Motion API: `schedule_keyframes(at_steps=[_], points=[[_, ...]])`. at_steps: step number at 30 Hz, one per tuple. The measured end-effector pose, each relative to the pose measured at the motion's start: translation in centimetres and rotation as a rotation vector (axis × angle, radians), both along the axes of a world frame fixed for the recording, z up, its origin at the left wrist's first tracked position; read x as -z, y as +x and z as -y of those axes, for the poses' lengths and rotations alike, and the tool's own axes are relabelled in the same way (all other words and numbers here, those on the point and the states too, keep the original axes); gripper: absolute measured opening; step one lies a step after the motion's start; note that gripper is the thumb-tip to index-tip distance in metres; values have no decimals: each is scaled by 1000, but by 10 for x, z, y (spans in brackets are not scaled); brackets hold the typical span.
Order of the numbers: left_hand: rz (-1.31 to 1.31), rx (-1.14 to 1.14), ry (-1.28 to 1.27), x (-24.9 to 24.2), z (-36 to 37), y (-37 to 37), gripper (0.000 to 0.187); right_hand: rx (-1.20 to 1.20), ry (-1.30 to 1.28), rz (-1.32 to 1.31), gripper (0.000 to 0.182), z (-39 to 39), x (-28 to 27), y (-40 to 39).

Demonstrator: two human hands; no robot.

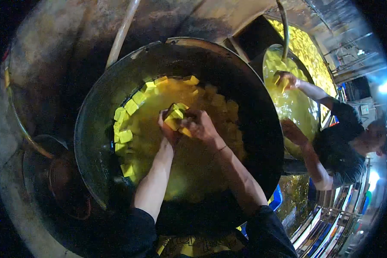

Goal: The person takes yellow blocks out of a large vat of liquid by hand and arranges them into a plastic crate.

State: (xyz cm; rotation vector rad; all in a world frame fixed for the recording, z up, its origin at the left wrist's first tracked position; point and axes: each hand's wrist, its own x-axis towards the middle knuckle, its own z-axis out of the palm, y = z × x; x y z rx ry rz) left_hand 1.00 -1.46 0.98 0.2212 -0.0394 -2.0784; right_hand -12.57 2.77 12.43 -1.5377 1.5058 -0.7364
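Note:
Both hands are over the middle of a large dark wok (256,129) of cloudy yellow liquid (189,165). My left hand (169,132) is cupped round several yellow tofu cubes (175,114), which are stacked in its palm. From the other side, my right hand (203,125) presses against the same cluster; its fingers are curled and slightly blurred. One tofu cube (185,131) shows low between the two hands. More tofu cubes (131,106) float along the wok's left and far edge, and darker submerged ones (230,109) lie on the right.
To the right, a co-worker (342,142) reaches into a second wok (311,71) of yellow liquid. A heap of yellow pieces (303,47) lies behind it. A pale pole (124,32) leans at the far rim. At left are a dark round vessel (43,144) and a curved handle (19,118).

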Motion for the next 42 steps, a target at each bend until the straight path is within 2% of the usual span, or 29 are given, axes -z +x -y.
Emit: schedule_keyframes(at_steps=[1,2,3,4,6,7,8,9,10,12,14,15,16,17,19,20,22,23,26,28,29,30,32,34,35,36,38,39,42], points=[[38,-117,-43,-12,-8,-13,47,206,120,239,44,-4,-47,13],[75,-236,-83,-18,-13,-22,47,217,109,230,44,-6,-58,13],[185,-230,109,-25,-8,-31,49,178,32,155,47,-7,-66,10],[175,-211,103,-31,-8,-37,49,144,-45,80,49,-11,-76,7],[-3,-64,72,-48,-15,-50,48,193,-3,232,54,-27,-103,12],[30,-47,172,-91,-30,-59,49,226,-149,-202,59,-32,-104,9],[30,-12,164,-96,-35,-68,49,257,-278,-639,64,-38,-107,3],[121,-18,41,-103,-35,-80,49,154,-222,-527,81,-41,-120,-15],[208,-22,-82,-110,-34,-94,49,238,-244,-486,94,-52,-127,-24],[374,-9,-330,-110,-49,-126,50,220,-251,-651,100,-74,-130,-58],[398,133,-293,-198,-101,-126,42,70,-61,-41,104,-107,-157,-91],[297,286,-160,-232,-122,-131,47,71,-18,107,100,-135,-176,-100],[388,162,-163,-255,-151,-143,51,70,-32,195,100,-164,-191,-107],[400,340,-180,-294,-177,-139,55,131,-38,301,94,-197,-209,-106],[408,551,-187,-310,-237,-151,59,290,-90,455,88,-271,-229,-108],[584,380,-498,-288,-273,-167,48,431,-105,551,86,-315,-225,-108],[1040,333,-799,-267,-329,-194,39,668,-128,721,85,-398,-198,-104],[1044,390,-719,-264,-360,-195,39,767,-130,794,84,-438,-175,-101],[1043,845,-341,-211,-443,-197,48,1084,-44,1063,58,-531,-84,-101],[1136,1143,-224,-102,-489,-203,61,1302,136,1001,44,-557,-51,-98],[1170,1298,-172,-50,-510,-206,69,1294,158,1123,42,-577,-18,-106],[1234,1276,-179,-47,-513,-205,73,1278,182,1246,41,-597,20,-114],[1296,1191,-230,-63,-507,-205,78,1385,424,897,42,-615,42,-127],[1170,1092,-363,-113,-482,-215,69,1307,591,563,64,-636,114,-141],[1140,998,-374,-125,-476,-222,63,1349,1094,-226,76,-628,144,-142],[1108,906,-389,-137,-471,-229,57,1440,1196,-445,85,-605,144,-120],[939,970,-473,-168,-441,-231,58,1479,1196,-490,87,-591,164,-87],[807,915,-464,-188,-426,-226,53,1449,1250,-381,100,-578,155,-83],[633,820,-598,-263,-357,-198,50,1291,1395,-520,106,-580,176,-77]])
